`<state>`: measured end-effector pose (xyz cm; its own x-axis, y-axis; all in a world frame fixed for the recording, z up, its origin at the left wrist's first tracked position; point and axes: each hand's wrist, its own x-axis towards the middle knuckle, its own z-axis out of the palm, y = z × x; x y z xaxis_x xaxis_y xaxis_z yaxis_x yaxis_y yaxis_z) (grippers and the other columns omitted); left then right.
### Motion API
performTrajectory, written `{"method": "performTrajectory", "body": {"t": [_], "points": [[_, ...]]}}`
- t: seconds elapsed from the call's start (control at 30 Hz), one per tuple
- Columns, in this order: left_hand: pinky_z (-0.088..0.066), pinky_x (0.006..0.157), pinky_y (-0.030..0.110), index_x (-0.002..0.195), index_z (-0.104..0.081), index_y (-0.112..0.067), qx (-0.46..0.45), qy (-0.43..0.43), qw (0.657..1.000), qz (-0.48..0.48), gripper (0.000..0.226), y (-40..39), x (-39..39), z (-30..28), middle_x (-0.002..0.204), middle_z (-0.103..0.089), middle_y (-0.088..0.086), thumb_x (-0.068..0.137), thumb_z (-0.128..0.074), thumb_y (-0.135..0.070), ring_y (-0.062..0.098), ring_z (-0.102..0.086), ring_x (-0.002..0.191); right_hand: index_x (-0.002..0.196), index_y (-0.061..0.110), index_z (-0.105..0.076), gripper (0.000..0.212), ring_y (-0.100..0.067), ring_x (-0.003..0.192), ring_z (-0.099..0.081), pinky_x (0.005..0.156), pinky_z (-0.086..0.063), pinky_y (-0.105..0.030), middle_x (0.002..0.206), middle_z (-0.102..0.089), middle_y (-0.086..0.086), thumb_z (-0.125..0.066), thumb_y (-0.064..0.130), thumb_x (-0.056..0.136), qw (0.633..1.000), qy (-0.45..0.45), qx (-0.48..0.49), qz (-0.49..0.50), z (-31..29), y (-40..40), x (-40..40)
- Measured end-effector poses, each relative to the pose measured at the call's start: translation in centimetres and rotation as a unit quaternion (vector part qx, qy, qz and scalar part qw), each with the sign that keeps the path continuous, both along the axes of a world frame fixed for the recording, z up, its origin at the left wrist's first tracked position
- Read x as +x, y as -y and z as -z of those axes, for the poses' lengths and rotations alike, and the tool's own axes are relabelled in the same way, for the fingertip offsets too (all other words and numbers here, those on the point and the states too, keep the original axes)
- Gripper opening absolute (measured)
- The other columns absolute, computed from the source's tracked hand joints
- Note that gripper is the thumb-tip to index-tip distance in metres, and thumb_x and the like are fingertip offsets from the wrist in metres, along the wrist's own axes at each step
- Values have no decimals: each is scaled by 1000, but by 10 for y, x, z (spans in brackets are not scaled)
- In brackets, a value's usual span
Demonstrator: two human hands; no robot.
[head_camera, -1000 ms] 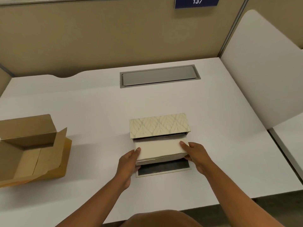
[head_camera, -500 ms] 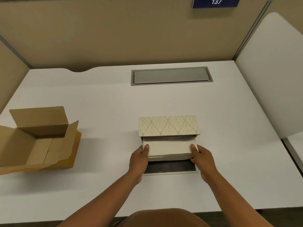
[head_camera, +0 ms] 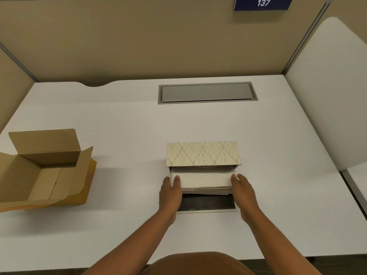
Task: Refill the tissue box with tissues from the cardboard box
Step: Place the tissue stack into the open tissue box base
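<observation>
A tissue box (head_camera: 203,153) with a cream leaf pattern lies on its side at the desk's middle, its open side towards me. Its dark-lined flap (head_camera: 206,204) lies flat on the desk in front. A white stack of tissues (head_camera: 204,180) sits partly inside the opening. My left hand (head_camera: 171,192) grips the stack's left end and my right hand (head_camera: 244,190) grips its right end. The brown cardboard box (head_camera: 39,175) stands open at the left, with nothing visible inside it.
The white desk (head_camera: 119,135) has a grey cable hatch (head_camera: 206,93) at the back. Beige partition walls enclose it, with a blue sign reading 137 (head_camera: 263,2). A white divider panel (head_camera: 333,92) rises at the right. My knee shows at the bottom edge.
The stack of tissues has slid further into the tissue box, both hands moving forward with it. The camera has shifted left, so everything sits further right in view.
</observation>
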<state>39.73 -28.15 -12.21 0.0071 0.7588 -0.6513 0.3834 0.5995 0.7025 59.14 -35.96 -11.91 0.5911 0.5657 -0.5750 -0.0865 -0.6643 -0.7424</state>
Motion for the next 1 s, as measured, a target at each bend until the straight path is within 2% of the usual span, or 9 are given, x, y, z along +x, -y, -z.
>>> {"method": "performTrajectory", "body": {"t": [0.33,0.43,0.53,0.63,0.73,0.8,0.87,0.93,1.0], "points": [[-31,114,45,157,-17,-23,23,-27,995,88,61,3,-2,4,160,-31,4,103,-31,-49,27,-30,144,149,16,-35,50,-26,137,-40,113,-36,-47,153,-42,-5,-39,34,103,997,28,-24,-63,-4,-1,5],[-26,118,46,158,-12,-21,35,-44,992,110,65,8,-1,4,162,-26,6,103,-31,-51,27,-23,147,150,16,-33,53,-25,138,-38,114,-32,-40,155,-39,-4,-38,36,102,996,37,-30,-71,-4,2,2],[-29,116,43,157,-19,-24,33,-26,996,79,62,-1,-3,1,161,-29,2,103,-30,-52,23,-30,144,139,8,-46,46,-22,113,-51,97,-40,-34,128,-57,-5,-39,34,101,993,64,-43,-88,-4,3,-1],[-36,109,37,152,-35,-22,42,6,999,31,52,-11,-7,-2,152,-44,2,105,-33,-44,18,-43,130,105,1,-58,35,-24,89,-55,80,-49,-39,93,-60,-11,-42,31,98,993,60,-50,-89,-1,7,2],[-40,108,38,148,-41,-21,42,5,999,27,47,-8,-9,-3,145,-50,2,105,-35,-40,19,-48,124,99,-4,-55,38,-23,81,-55,70,-44,-31,102,-62,-23,-44,32,96,992,60,-55,-94,0,13,4],[-42,110,43,146,-43,-21,40,11,999,25,46,-3,-9,-2,143,-52,3,105,-35,-40,23,-49,127,104,-5,-56,41,-31,91,-60,86,-43,-27,105,-61,-24,-46,34,95,992,62,-48,-94,-1,15,3],[-43,110,46,143,-47,-22,42,19,999,24,44,0,-9,-3,140,-55,4,105,-34,-40,25,-52,125,102,0,-59,40,-28,84,-58,67,-41,-31,98,-64,-16,-46,36,93,993,54,-30,-97,-3,14,3],[-43,109,46,142,-48,-21,42,21,999,26,44,2,-9,-4,138,-56,3,105,-34,-40,25,-53,123,112,-3,-55,41,-16,91,-58,87,-49,-38,107,-64,-5,-46,34,96,993,53,-30,-100,-5,13,5],[-43,109,46,141,-49,-20,40,28,999,24,43,2,-10,-6,137,-56,3,106,-35,-39,25,-53,122,116,-5,-53,43,-16,98,-56,97,-47,-46,109,-60,-11,-46,33,98,992,56,-38,-111,-4,12,11]]}}
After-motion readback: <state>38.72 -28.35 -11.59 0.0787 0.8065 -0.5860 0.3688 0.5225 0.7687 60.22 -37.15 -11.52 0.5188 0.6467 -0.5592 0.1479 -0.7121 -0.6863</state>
